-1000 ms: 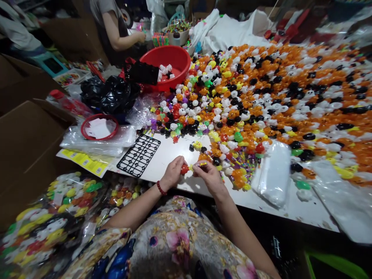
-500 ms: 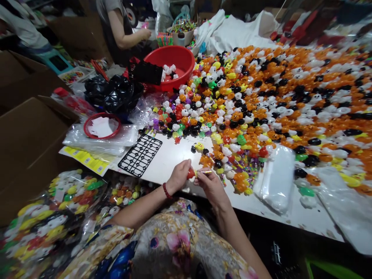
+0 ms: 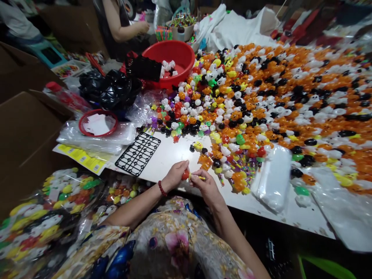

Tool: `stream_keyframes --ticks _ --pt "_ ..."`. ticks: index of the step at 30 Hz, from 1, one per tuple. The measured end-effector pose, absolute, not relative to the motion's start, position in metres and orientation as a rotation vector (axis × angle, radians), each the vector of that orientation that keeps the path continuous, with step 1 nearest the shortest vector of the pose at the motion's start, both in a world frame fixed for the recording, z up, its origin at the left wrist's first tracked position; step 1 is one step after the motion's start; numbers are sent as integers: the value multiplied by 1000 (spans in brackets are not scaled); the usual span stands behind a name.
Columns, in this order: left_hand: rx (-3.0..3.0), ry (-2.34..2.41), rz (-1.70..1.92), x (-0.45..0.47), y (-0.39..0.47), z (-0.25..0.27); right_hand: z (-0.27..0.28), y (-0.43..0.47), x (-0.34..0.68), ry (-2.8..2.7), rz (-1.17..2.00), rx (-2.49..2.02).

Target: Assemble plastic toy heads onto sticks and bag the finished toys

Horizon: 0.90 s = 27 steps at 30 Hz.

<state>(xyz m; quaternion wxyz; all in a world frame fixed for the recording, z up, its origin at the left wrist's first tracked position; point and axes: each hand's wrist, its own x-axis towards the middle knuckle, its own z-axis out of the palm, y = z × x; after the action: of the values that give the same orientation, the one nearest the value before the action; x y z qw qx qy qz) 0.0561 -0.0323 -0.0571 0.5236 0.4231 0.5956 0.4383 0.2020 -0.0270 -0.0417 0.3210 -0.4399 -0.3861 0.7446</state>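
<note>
Close to the table's front edge, my left hand [image 3: 175, 176] is closed on a small red plastic piece [image 3: 185, 176]. My right hand [image 3: 205, 186] pinches a thin stick patterned in yellow and purple [image 3: 200, 177], its inner end meeting the red piece. Just beyond my hands lie a yellow piece with a face [image 3: 198, 145] and orange pieces [image 3: 205, 161]. A black plastic grid [image 3: 138, 154] rests flat to the left of my hands. The big heap of small orange, white and black plastic figures [image 3: 270, 100] spreads over the table at the right.
A red basin [image 3: 186, 54] holds white pieces. Clear plastic bags [image 3: 273, 182] lie right of my hands, and a red basket [image 3: 83, 124] with white paper sits at the left. Filled bags [image 3: 35, 221] stand at lower left beside a cardboard box [image 3: 26, 131]. Another person [image 3: 113, 27] works behind.
The view has shifted slightly. My right hand has turned a little around the patterned stick, while my left hand keeps hold of the red piece.
</note>
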Motion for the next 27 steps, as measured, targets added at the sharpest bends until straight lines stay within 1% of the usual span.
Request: stream_keyframes --ticks 4,10,18,27 --pt "921 1430 1155 54 -28 -51 -34 -12 202 -948 1953 -1126" --pt "767 1332 1136 48 -27 -41 -27 1 204 -934 1949 -1163" --pt "985 1423 1192 45 -31 -49 -42 -4 208 -1230 1805 -1220" --pt "1230 1279 1097 40 -39 -52 -42 -6 215 -1293 1727 -1258"
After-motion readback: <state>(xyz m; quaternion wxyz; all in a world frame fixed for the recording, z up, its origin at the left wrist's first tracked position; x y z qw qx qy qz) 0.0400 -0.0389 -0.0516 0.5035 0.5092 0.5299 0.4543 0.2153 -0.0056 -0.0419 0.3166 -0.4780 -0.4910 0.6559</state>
